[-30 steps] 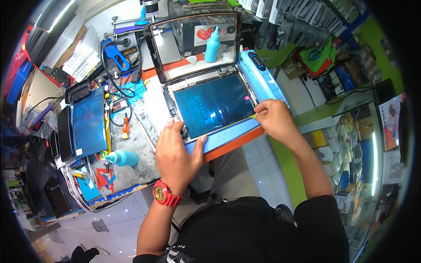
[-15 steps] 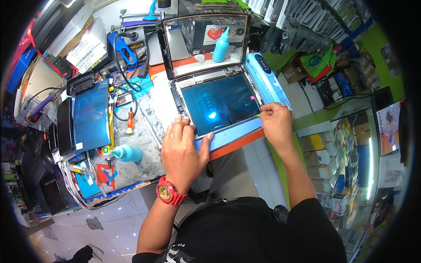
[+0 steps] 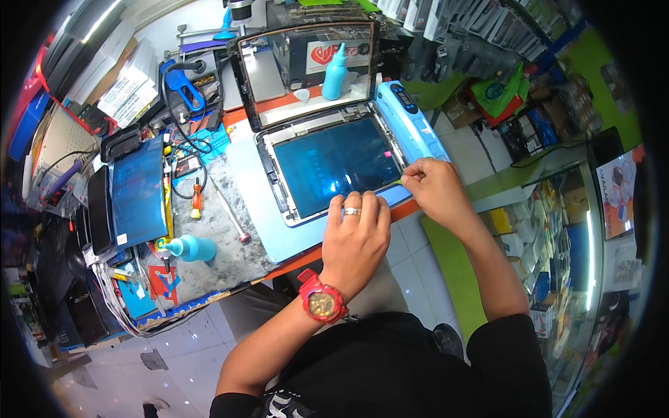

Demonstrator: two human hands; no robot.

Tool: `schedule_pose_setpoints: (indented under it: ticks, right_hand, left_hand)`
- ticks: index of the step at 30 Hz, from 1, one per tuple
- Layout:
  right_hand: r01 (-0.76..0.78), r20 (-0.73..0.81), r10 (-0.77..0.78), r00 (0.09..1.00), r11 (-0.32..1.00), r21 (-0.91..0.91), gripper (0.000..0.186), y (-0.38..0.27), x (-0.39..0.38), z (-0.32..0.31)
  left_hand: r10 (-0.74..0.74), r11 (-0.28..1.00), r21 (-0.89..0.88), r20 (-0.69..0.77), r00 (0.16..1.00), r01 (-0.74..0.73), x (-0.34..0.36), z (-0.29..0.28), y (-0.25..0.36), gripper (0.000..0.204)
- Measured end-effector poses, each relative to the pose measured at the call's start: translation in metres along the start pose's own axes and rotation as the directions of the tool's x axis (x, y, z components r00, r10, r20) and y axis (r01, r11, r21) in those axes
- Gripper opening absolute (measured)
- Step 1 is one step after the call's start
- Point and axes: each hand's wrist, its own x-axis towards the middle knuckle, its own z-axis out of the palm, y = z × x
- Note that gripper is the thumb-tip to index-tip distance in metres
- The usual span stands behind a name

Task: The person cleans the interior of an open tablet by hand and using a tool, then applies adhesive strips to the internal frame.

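Note:
An opened tablet (image 3: 334, 167) lies on a light blue mat (image 3: 296, 240), its dark glossy panel seated in a silver frame. Behind it stands a black-rimmed clear glass panel (image 3: 237, 76), tilted up along the tablet's far edge. My left hand (image 3: 359, 240), with a ring and a red watch, rests its slightly spread fingers on the tablet's near edge and holds nothing. At the near right corner my right hand (image 3: 439, 189) pinches a small yellow-green piece (image 3: 398, 182) against the edge; most of it is hidden by the fingers.
Right of the tablet lies a blue device with a small display (image 3: 411, 122). Left are a screwdriver (image 3: 196, 200), a metal rod tool (image 3: 233, 219), a teal bottle (image 3: 191, 248) and cables. Another teal bottle (image 3: 334, 73) stands by the glass. A glass display case (image 3: 564, 237) is at right.
My left hand has moved right along the tablet's near edge, from its left corner to the middle. My right hand stays at the near right corner. The whole view has shifted slightly.

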Motion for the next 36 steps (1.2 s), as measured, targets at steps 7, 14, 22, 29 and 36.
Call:
schedule_pose_setpoints:
  ticks: [7, 14, 22, 29, 36]
  right_hand:
    - [-0.118, -0.138, 0.116, 0.984, 0.993, -0.007, 0.018, -0.006, -0.004, 0.019]
    - [-0.125, -0.332, 0.107, 0.937, 0.992, -0.034, 0.016, -0.014, 0.001, 0.038]
    - [-0.353, -0.038, 0.384, 0.922, 0.880, 0.319, 0.015, -0.013, 0.000, 0.020]
    - [-0.257, -0.230, 0.310, 0.923, 0.938, 0.233, 0.016, -0.005, 0.000, 0.043]
    - [-0.211, -0.321, 0.262, 0.910, 0.960, 0.183, 0.017, -0.004, -0.007, 0.050]
  left_hand:
    - [-0.025, 0.999, -0.045, 0.104, 0.994, 0.030, 0.012, 0.016, -0.006, 0.019]
    - [0.019, 0.999, -0.044, -0.004, 1.000, -0.019, 0.012, 0.023, -0.011, 0.012]
    - [0.011, 0.998, -0.066, -0.034, 0.999, -0.013, 0.011, 0.029, -0.010, 0.007]
    - [0.019, 0.997, -0.077, -0.050, 0.999, -0.023, 0.008, 0.028, -0.014, 0.007]
    - [0.025, 0.996, -0.085, -0.062, 0.998, -0.030, 0.008, 0.028, -0.016, 0.006]
